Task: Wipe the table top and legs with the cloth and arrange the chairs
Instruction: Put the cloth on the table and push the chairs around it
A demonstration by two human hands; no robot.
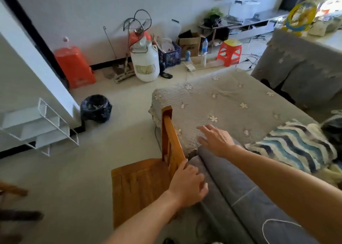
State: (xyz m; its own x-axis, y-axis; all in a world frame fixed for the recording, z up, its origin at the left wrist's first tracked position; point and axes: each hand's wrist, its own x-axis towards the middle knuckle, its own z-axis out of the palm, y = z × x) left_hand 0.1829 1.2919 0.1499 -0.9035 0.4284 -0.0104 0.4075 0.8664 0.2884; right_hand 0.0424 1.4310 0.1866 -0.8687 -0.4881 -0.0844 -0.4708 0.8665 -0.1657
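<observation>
A brown wooden chair (140, 186) stands on the pale floor right beside a grey sofa (231, 193). My left hand (187, 186) grips the chair's backrest near its lower end, fingers curled round the top rail. My right hand (215, 140) hovers with fingers spread over the sofa arm, which is draped in a grey flowered cover (218, 103); whether it touches the cover I cannot tell. No cloth and no table show in the head view.
A black-lined bin (96, 108) stands on the floor ahead. A white wire rack (42, 127) juts out at left. Along the wall are a red stool (75, 67), a white jug (145, 63), a blue crate (171, 54). A striped blanket (294, 147) lies on the sofa.
</observation>
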